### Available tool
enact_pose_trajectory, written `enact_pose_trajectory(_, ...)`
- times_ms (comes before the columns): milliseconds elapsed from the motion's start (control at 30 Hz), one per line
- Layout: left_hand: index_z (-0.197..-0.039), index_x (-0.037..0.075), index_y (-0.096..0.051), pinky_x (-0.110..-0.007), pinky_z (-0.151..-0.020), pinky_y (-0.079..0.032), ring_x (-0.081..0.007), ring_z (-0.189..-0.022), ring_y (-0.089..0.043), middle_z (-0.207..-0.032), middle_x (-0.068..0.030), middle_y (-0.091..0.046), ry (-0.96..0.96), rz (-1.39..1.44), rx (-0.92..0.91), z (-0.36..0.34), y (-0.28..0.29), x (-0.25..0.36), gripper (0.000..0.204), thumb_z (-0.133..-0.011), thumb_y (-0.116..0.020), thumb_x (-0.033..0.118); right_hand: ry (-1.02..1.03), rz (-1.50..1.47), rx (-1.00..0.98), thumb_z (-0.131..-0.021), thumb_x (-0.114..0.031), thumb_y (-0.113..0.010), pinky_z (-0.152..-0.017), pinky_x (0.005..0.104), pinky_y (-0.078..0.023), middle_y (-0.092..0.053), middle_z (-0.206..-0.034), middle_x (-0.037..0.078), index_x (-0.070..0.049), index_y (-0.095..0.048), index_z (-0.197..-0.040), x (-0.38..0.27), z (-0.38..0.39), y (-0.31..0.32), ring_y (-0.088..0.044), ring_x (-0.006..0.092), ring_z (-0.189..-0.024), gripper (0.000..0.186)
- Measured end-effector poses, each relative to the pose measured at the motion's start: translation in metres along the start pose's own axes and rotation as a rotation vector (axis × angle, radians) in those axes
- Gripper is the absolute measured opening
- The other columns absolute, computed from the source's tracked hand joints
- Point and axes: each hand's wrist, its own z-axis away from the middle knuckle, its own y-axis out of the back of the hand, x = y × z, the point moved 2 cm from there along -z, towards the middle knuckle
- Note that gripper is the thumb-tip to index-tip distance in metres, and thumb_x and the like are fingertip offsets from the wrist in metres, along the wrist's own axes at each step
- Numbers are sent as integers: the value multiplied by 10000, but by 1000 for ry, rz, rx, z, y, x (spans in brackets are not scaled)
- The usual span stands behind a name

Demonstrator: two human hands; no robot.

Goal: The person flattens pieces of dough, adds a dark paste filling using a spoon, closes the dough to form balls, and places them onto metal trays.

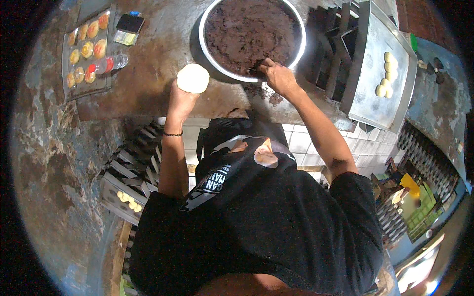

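Tabletop (153, 84) spans tray (103, 84) to basin rim (202, 35); left hand (181, 103) loosely cups dough (193, 78); right hand (279, 79) half-curls in filling (252, 30), grip unclear.

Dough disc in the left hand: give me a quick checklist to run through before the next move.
1. Dough disc supported: ok, the left hand is beneath it.
2. Visible face of the disc clean: ok, pale with no dark mass on it.
3. Supply in the bowl: ok, dark brown mass covers its inside.
4. Right hand at the mass: ok, fingers at the bowl's near edge.
5. Amount in those fingers: cannot tell, hidden by the hand.
6. Red-capped bottle clear of the bun tray: cannot tell, they overlap in this view.
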Motion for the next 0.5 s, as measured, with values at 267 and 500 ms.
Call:
enact_pose_trajectory(267,-1046,7,-749,-293,-814,-556,-105,-870,-708,-957,-36,-786,-71,-115,-33,-2,-11,24,305,-820,-911,131,25,-290,56,-864,-85,-625,-908,486,-603,-673,-1273,177,-97,-714,-1253,4,-4,5,-720,394,-1065,399)
enact_pose_trajectory(500,-1053,10,-737,-294,-829,-566,-110,-881,-716,-976,-41,-786,-137,-143,-27,1,-13,20,347,-813,-930,170,-158,-151,7,-951,-128,-602,-927,477,-586,-669,-1315,194,-70,-715,-1266,-24,-7,-11,-729,367,-1079,339)
